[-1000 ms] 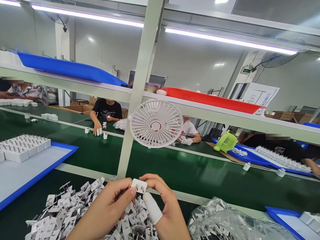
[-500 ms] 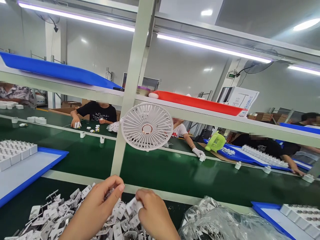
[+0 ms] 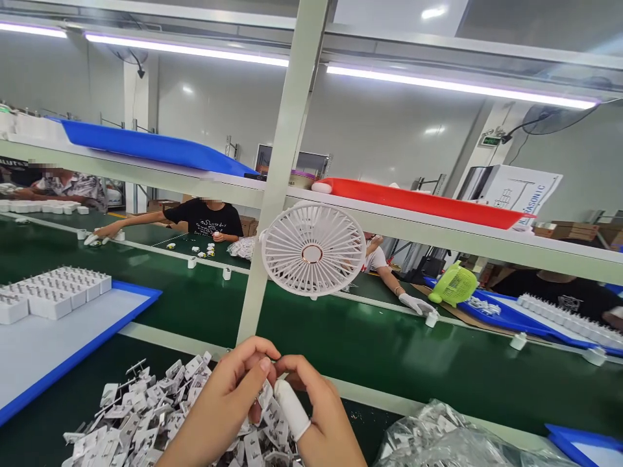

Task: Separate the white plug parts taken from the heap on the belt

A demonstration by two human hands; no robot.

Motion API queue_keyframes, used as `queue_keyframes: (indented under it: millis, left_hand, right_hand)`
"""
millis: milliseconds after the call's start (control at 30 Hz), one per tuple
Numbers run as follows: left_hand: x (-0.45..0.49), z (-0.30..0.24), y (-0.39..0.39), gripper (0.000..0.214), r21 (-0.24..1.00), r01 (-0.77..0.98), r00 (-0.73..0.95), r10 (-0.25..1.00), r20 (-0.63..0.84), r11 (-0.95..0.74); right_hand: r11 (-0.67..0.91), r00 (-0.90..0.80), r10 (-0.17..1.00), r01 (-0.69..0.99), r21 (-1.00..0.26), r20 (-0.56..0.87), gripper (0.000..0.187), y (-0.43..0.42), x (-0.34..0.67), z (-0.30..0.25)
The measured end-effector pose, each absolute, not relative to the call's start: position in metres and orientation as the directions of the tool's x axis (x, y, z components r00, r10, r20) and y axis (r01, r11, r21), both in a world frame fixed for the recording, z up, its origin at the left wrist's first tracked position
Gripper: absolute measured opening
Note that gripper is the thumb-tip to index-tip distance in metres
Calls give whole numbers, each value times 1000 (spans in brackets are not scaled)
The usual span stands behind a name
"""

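My left hand (image 3: 236,392) and my right hand (image 3: 318,412) meet over a pile of loose parts, their fingertips touching. A white finger cot (image 3: 292,408) covers my right thumb. Between the closed fingers shows a small white plastic part (image 3: 264,394), mostly hidden by them. Beneath and to the left spreads the heap of similar white parts with metal pins (image 3: 146,405). A clear plastic bag (image 3: 438,431) holding more of them lies right of my right hand.
A blue-rimmed tray (image 3: 141,298) carries rows of white pinned blocks (image 3: 63,292) at left. Beyond runs a green conveyor belt (image 3: 341,350). A white fan (image 3: 311,253) hangs on the post (image 3: 272,246). Across the belt, co-workers' hands, one in a white glove (image 3: 413,303), handle white blocks.
My right hand has brought its white part leftward to my left hand; their fingertips now meet. The view has turned slightly left. Across the belt, a person's arm has reached out leftward.
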State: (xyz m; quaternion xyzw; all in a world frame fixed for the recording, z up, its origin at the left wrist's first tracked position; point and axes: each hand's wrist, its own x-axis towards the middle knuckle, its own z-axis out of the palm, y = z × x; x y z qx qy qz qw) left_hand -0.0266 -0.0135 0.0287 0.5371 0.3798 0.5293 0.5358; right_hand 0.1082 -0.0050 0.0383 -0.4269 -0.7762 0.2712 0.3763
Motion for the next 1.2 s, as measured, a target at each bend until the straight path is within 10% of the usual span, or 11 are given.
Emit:
queue_keyframes:
  millis: [700, 1200]
  left_hand:
    - [-15, 33, -18, 20, 912, -402, 25, 995, 101, -82]
    - [-13, 24, -3, 12, 888, -418, -25, 979, 201, -193]
  right_hand:
    - [406, -193, 898, 20, -914, 395, 14, -7, 96, 31]
    - [648, -248, 760, 361, -670, 601, 18, 0, 93, 27]
